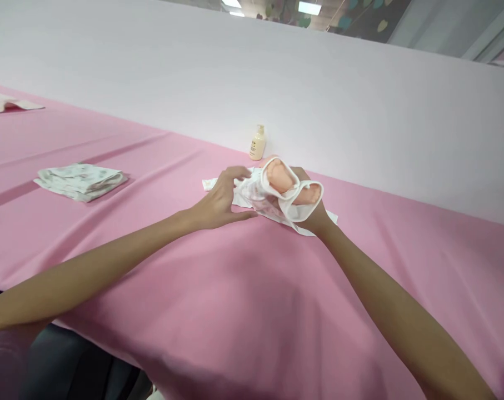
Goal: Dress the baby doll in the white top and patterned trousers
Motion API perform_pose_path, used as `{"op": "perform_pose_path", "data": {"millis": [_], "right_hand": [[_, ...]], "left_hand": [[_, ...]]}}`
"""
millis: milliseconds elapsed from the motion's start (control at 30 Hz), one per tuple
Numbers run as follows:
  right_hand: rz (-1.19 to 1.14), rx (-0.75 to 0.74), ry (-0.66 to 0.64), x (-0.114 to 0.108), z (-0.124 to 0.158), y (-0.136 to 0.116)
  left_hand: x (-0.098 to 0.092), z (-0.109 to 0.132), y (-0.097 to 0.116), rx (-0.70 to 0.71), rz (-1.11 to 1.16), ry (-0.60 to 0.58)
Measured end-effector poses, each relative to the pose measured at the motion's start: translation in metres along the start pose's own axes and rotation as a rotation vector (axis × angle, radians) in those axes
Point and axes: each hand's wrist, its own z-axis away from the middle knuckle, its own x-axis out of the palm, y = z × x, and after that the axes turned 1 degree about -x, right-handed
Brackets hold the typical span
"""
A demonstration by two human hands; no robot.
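A baby doll (280, 176) lies on its back on the pink-covered table, its bare soles turned up toward me inside the wide, white-edged leg openings of a printed white garment (258, 186). A white cloth (308, 229) is spread beneath it. On the doll's left-hand side in view, my left hand (220, 203) is open, thumb and fingers apart around the garment. My right hand (316, 216) is wrapped behind the raised legs and appears to hold them; most of its fingers are hidden. The doll's head and upper body are largely out of sight.
A cream pump bottle (257, 144) stands behind the doll, near the white wall (151, 72). To the left lies a folded printed cloth (81, 180). A pale pink cloth (5, 103) is at the far left edge. The table cover (235, 311) has creases.
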Motion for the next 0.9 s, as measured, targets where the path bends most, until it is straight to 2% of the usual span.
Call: {"op": "perform_pose_path", "data": {"millis": [67,167,333,433,500,600,733,800,900], "right_hand": [[0.010,0.026,0.058,-0.003,-0.006,-0.003],[-0.007,0.059,0.070,-0.007,-0.016,-0.006],[-0.011,0.008,0.168,-0.016,-0.028,-0.006],[-0.033,0.018,0.205,-0.020,-0.032,-0.004],[-0.052,0.026,0.193,-0.022,-0.032,-0.003],[-0.063,0.035,0.168,-0.023,-0.032,-0.003],[-0.053,0.037,0.165,-0.022,-0.030,-0.002],[-0.054,0.022,0.156,-0.021,-0.028,-0.002],[-0.063,0.017,0.143,-0.019,-0.026,-0.003]], "left_hand": [[0.009,0.016,-0.011,-0.083,-0.058,-0.043],[0.025,0.024,-0.026,-0.115,-0.164,-0.207],[0.054,0.007,-0.048,-0.160,-0.277,-0.396],[0.067,-0.005,-0.059,-0.212,-0.339,-0.464],[0.071,-0.009,-0.064,-0.199,-0.351,-0.493],[0.064,-0.006,-0.068,-0.080,-0.346,-0.527],[0.038,0.006,-0.068,0.105,-0.440,-0.547],[0.025,0.012,-0.064,0.147,-0.469,-0.545],[0.013,0.017,-0.053,0.124,-0.444,-0.507]]}}
